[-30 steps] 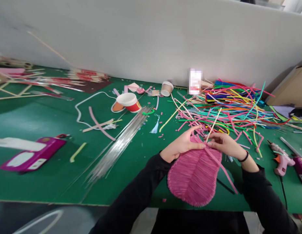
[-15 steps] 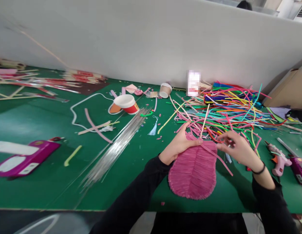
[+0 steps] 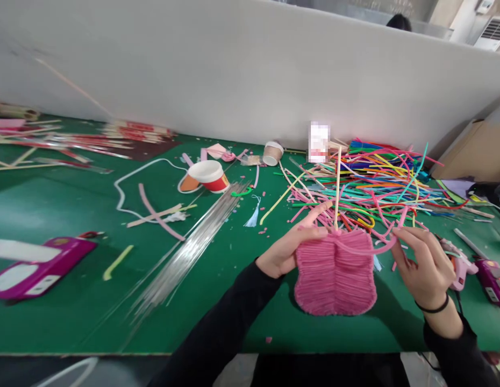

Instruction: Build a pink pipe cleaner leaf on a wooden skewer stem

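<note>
A pink woven piece [image 3: 334, 274], made of pink pipe cleaners wound round a pale stick [image 3: 337, 185], is held upright above the green table [image 3: 72, 204]. My left hand [image 3: 290, 244] grips its upper left edge with fingers closed, the forefinger stretched along the top. My right hand [image 3: 423, 260] pinches the loose pink pipe cleaner end [image 3: 373, 247] that runs off the top of the piece to the right.
A big heap of coloured pipe cleaners [image 3: 379, 180] lies behind the hands. A pink glue gun [image 3: 455, 260] lies at right, a bundle of thin wires [image 3: 193, 244] in the middle, a tipped paper cup [image 3: 207, 174] and a magenta box [image 3: 36, 269] at left. A white partition closes the far side.
The woven piece has been raised from lying flat to upright. My right hand moved right and pulled the loose pink strand taut across the top.
</note>
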A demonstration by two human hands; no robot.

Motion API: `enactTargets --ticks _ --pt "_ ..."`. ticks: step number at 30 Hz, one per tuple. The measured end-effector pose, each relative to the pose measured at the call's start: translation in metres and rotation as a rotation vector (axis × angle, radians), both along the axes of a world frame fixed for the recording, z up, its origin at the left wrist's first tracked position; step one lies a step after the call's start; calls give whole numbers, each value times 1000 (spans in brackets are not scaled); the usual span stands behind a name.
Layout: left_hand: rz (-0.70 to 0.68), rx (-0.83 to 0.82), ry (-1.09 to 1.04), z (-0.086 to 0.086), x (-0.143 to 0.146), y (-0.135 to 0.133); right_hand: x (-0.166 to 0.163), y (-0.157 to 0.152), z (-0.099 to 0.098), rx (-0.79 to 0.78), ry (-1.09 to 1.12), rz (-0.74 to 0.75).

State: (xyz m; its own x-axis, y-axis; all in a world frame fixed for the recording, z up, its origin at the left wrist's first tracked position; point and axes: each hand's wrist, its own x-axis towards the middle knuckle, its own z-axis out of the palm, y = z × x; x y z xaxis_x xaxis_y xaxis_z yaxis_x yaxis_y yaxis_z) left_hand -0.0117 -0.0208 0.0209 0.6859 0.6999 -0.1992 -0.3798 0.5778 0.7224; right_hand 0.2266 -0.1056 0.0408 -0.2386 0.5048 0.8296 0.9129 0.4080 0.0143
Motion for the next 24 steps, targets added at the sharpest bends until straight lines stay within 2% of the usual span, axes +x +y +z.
enactTargets --ticks 4,8,13,19,24 --pt "35 72 56 14 1 -10 -10 -8 8 76 46 107" --pt "122 52 92 19 3 -16 -18 -17 8 -48 85 259" --pt "127 7 59 18 5 -18 -31 -19 10 -202 20 416" --pt "150 9 78 18 5 -18 -39 -15 6 -222 29 460" --pt "124 22 53 18 5 -18 -34 -11 -1 -245 59 424"
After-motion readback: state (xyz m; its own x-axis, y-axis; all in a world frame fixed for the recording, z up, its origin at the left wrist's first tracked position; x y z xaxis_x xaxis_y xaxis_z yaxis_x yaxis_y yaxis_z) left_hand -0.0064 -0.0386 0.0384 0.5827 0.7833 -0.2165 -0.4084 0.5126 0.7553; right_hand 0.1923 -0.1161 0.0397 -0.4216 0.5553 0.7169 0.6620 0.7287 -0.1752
